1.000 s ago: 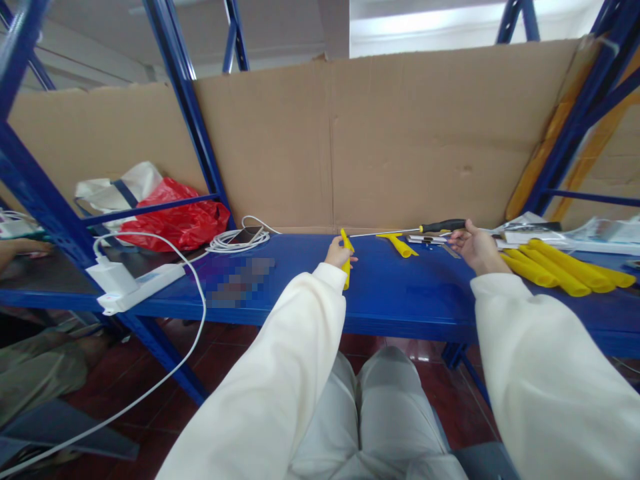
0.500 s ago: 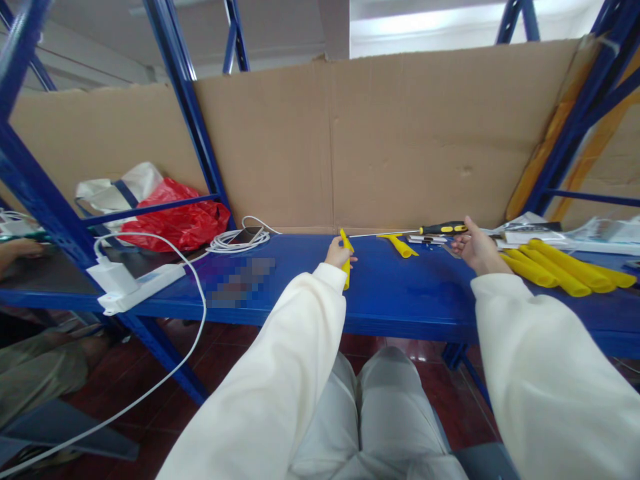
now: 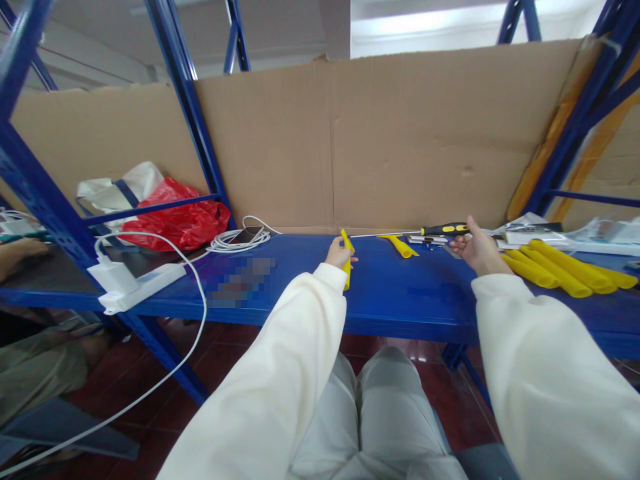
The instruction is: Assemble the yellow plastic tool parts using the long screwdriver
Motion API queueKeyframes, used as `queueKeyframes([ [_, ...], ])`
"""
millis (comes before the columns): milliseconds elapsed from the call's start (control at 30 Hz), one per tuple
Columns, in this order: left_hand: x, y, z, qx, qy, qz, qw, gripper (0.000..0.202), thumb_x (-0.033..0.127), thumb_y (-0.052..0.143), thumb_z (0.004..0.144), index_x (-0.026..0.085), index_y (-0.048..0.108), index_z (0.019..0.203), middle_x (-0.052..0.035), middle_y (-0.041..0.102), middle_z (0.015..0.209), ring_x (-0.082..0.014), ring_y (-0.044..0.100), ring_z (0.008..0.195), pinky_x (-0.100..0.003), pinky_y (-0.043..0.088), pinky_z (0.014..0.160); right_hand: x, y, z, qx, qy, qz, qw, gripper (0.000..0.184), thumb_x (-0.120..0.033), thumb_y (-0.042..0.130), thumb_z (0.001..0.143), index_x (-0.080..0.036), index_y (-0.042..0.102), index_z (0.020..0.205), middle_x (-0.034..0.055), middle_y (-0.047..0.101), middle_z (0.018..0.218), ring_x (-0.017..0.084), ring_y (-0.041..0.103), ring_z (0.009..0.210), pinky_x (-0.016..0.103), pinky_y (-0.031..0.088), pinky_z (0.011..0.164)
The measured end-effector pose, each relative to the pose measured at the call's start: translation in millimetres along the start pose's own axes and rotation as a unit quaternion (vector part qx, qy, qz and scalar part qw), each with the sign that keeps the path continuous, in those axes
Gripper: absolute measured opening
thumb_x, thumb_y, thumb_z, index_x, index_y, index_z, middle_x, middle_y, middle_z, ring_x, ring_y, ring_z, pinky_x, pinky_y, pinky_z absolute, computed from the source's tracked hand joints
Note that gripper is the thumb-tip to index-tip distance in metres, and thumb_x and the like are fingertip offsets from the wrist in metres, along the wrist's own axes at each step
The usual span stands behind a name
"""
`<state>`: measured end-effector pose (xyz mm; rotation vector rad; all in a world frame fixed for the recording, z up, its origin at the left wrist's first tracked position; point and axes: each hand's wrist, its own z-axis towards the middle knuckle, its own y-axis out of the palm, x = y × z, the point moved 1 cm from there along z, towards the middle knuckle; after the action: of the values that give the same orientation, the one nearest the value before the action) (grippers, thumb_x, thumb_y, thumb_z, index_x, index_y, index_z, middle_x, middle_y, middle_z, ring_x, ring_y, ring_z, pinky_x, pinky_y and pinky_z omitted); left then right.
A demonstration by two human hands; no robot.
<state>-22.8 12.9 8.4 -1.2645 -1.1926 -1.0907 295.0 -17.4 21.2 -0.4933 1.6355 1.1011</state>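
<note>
Screwdriver [image 3: 444, 229] flat along the back of the blue shelf [image 3: 400, 293], black-and-yellow handle to the right, long thin shaft running left; probably laid so to keep the shaft level and within reach of both hands. At its tip: left hand [image 3: 338, 254] clamped in a fist on a yellow tube [image 3: 346, 275], tube steep, near upright, top end just beside the tip, seemingly held that way to bring tube mouth and tip together. At its handle end: right hand [image 3: 479, 251] loose and spread, thumb raised, fingertips just beside the butt; contact impossible to tell, nothing gripped. Just below the shaft: a loose yellow piece [image 3: 400, 245] and small metal bits [image 3: 425, 239]. Right of the handle: a pile of yellow tubes [image 3: 560, 268], near the right hand, likely parked as stock. Well left of the tip: a coiled white cable [image 3: 239, 239].
</note>
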Motion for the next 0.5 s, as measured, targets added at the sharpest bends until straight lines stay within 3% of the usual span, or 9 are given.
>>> queueKeyframes([
  [133, 0, 0.0, 0, 0.005, 0.002, 0.002, 1.0, 0.064, 0.004, 0.069, 0.087, 0.025, 0.054, 0.145, -0.0075, 0.078, 0.114, -0.0108, 0.072, 0.061, -0.014, 0.045, 0.047, -3, 0, -4, -0.003, 0.005, 0.006, 1.0, 0.037, -0.044, 0.056, 0.11, -0.024, 0.051, 0.08, -0.0047, 0.049, 0.052, 0.012, 0.055, 0.044, 0.018, 0.045, 0.04],
  [300, 0, -0.3, 0, 0.008, 0.002, -0.002, 1.0, 0.064, 0.005, 0.072, 0.087, 0.025, 0.055, 0.145, -0.0082, 0.078, 0.115, -0.0113, 0.073, 0.062, -0.016, 0.047, 0.048, -6, -3, -1, -0.05, 0.0, -0.003, 0.999, 0.042, -0.048, 0.068, 0.103, -0.024, 0.052, 0.073, -0.0036, 0.047, 0.052, 0.013, 0.056, 0.046, 0.02, 0.048, 0.041],
  [500, 1, -0.2, -2, 0.006, 0.0, -0.001, 1.0, 0.065, 0.001, 0.069, 0.087, 0.024, 0.054, 0.145, -0.0087, 0.077, 0.118, -0.0099, 0.072, 0.06, -0.015, 0.046, 0.047, -9, 4, -12, -0.03, 0.008, 0.019, 0.999, 0.04, -0.032, 0.047, 0.112, -0.023, 0.057, 0.074, -0.0023, 0.049, 0.052, 0.011, 0.053, 0.044, 0.018, 0.046, 0.041],
])
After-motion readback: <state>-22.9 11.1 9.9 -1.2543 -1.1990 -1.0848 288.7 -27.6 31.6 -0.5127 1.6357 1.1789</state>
